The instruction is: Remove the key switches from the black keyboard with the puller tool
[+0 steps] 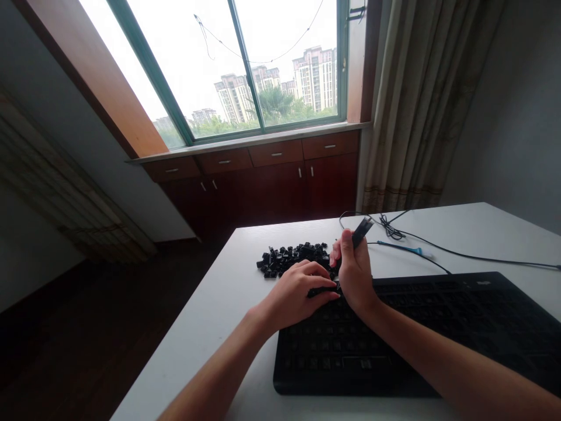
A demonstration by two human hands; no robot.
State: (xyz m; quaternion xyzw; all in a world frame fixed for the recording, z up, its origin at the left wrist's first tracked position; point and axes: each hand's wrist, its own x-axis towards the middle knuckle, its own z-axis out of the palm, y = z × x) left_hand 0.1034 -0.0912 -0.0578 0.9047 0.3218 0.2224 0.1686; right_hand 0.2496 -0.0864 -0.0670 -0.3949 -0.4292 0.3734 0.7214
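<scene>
A large black keyboard (333,374) lies on the white table, its details dim in the shade. My right hand (356,278) is closed around a dark handled tool (362,231), whose pale end points up and away above the thumb. The tool's lower end is hidden behind my hands. My left hand (302,292) rests at the keyboard's upper left, fingers curved and thumb near the fingertips, close beside my right hand. Anything between those fingertips is too small to make out. Just beyond my left hand lies a heap of small black keycaps (289,257).
A thin blue tool with a whitish tip (409,249) lies behind the keyboard. A black cable (473,255), bundled at one place (392,228), runs across the white table (210,327). Beyond the table's far edge stand dark red cabinets (272,199) under a window.
</scene>
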